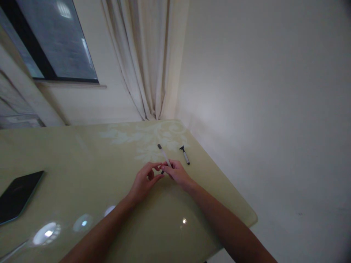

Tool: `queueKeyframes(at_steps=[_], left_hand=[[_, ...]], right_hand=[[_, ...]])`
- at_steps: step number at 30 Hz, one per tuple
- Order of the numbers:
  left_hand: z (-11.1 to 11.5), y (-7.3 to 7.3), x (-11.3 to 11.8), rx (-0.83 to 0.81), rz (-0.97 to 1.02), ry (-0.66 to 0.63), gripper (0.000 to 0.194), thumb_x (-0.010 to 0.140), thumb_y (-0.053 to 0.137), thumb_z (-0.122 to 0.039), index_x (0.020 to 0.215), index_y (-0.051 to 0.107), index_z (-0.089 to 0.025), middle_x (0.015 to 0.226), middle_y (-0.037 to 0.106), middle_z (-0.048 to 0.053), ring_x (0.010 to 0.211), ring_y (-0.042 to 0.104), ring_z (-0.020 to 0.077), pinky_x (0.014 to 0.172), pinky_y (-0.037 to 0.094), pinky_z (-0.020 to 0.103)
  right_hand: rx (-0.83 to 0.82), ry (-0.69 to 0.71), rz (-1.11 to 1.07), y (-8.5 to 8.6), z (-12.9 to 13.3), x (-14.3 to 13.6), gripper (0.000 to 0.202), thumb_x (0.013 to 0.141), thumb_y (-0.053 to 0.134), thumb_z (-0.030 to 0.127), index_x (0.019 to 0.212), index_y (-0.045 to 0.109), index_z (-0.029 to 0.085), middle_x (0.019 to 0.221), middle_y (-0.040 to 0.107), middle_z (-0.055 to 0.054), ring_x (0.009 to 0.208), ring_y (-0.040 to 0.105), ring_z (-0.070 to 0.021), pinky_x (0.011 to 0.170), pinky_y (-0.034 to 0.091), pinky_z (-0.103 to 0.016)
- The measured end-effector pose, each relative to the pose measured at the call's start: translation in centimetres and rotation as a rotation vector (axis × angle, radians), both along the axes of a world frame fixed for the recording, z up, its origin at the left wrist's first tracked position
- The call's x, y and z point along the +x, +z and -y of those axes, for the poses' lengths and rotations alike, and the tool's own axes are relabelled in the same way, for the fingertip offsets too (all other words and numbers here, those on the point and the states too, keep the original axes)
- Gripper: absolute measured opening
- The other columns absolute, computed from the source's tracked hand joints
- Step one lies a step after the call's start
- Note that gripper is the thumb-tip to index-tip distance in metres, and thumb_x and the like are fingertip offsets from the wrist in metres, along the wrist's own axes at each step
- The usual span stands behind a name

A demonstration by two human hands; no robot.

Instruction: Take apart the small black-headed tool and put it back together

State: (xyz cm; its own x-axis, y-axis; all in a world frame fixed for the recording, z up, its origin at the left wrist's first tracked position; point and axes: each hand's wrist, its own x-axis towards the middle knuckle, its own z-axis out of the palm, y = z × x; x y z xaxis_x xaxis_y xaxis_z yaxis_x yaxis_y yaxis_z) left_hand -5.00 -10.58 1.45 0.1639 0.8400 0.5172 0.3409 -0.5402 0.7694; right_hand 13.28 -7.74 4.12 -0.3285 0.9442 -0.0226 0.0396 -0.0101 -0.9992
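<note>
- Only had the head view to go on. The right hand [178, 172] had its thumb and fingers closed on the lower part of what looked like a toothbrush [166, 157], pale handle, dark bristle end [159, 146] sticking out free.
- The brush's long axis ran slantwise: bristle end away from the person and a bit left, handle end down in the right fingers.
- Left hand [143, 180] was just beside it on the left, fingers curled, with some space showing inside the curl. Its fingertips were right up by the right hand's.
- There was a small dark piece [162, 172] between the fingertips of the two hands. Too tiny to say what it was, and I couldn't tell if the left had hold of it.
- A razor [185, 155] lay on the table [90, 153], just beyond the right hand and slightly right, so that hand was clearly nearer. Head pointed away, butt end came back toward the person, leaning roughly the same way as the brush. Nothing was touching it.
- Way over left, well apart from both hands, a dark tablet [19, 195] lay flat.
</note>
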Motion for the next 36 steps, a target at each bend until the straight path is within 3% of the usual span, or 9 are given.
queueKeyframes(at_steps=[5, 8, 14, 18, 22, 29, 36], left_hand=[[0.0, -0.1, 0.2, 0.002, -0.043, -0.008, 0.029, 0.092, 0.069, -0.028, 0.121, 0.072, -0.026, 0.087, 0.061, -0.002, 0.063, 0.053, 0.0107, 0.062, 0.047, 0.023], [-0.1, -0.2, 0.2, -0.102, -0.035, 0.010, 0.033, 0.090, 0.070, -0.033, 0.122, 0.069, -0.024, 0.088, 0.063, -0.001, 0.061, 0.052, 0.0114, 0.060, 0.046, 0.024], [-1.4, 0.0, -1.3, -0.217, -0.164, 0.241, 0.033, 0.084, 0.070, -0.043, 0.107, 0.069, -0.019, 0.087, 0.063, 0.001, 0.061, 0.051, 0.0149, 0.061, 0.044, 0.028], [-2.4, 0.3, -3.6, -0.257, -0.352, 0.133, 0.037, 0.078, 0.075, -0.041, 0.107, 0.071, -0.018, 0.097, 0.067, 0.005, 0.067, 0.057, 0.0178, 0.069, 0.049, 0.032], [-2.8, 0.3, -4.9, -0.287, -0.470, 0.133, 0.037, 0.082, 0.069, -0.032, 0.116, 0.073, -0.019, 0.105, 0.067, 0.008, 0.073, 0.062, 0.0192, 0.076, 0.050, 0.034], [-2.5, 0.7, -4.2, -0.293, -0.534, 0.104, 0.017, 0.087, 0.062, -0.031, 0.091, 0.075, -0.021, 0.098, 0.069, 0.007, 0.079, 0.066, 0.0216, 0.077, 0.048, 0.033], [-2.2, 1.4, -3.8, -0.365, -0.513, 0.105, 0.015, 0.082, 0.061, -0.030, 0.086, 0.073, -0.021, 0.083, 0.074, 0.005, 0.075, 0.065, 0.0218, 0.070, 0.045, 0.031]], right_hand=[[-0.049, 0.067, -0.041, -0.2, 0.4, -0.3, 0.031, 0.079, 0.075, 0.046, 0.083, 0.076, 0.015, 0.054, 0.043, 0.005, 0.053, 0.036, -0.0101, 0.052, 0.023, -0.025], [-0.068, -0.001, -0.036, -0.5, -0.1, 0.0, 0.026, 0.079, 0.072, 0.041, 0.083, 0.074, 0.015, 0.058, 0.047, 0.005, 0.050, 0.034, -0.0080, 0.049, 0.020, -0.024], [-0.127, -0.168, -0.047, -0.5, -1.5, 1.2, 0.026, 0.079, 0.069, 0.041, 0.085, 0.070, 0.016, 0.057, 0.041, 0.009, 0.045, 0.025, -0.0067, 0.045, 0.014, -0.025], [-0.122, -0.181, -0.032, -0.6, -1.6, 1.1, 0.026, 0.082, 0.067, 0.042, 0.085, 0.071, 0.016, 0.056, 0.042, 0.008, 0.045, 0.025, -0.0068, 0.045, 0.014, -0.026], [-0.088, -0.182, -0.018, -0.8, -1.3, 0.7, 0.027, 0.085, 0.065, 0.041, 0.085, 0.073, 0.016, 0.056, 0.043, 0.007, 0.045, 0.028, -0.0070, 0.046, 0.016, -0.026], [-0.044, -0.148, 0.018, -1.4, -1.2, 0.5, 0.028, 0.089, 0.063, 0.042, 0.086, 0.074, 0.016, 0.057, 0.045, 0.006, 0.048, 0.031, -0.0084, 0.048, 0.019, -0.026], [0.024, -0.174, 0.109, -1.9, -1.3, 0.5, 0.026, 0.090, 0.063, 0.036, 0.087, 0.076, 0.015, 0.060, 0.047, 0.004, 0.055, 0.040, -0.0107, 0.054, 0.027, -0.025]])
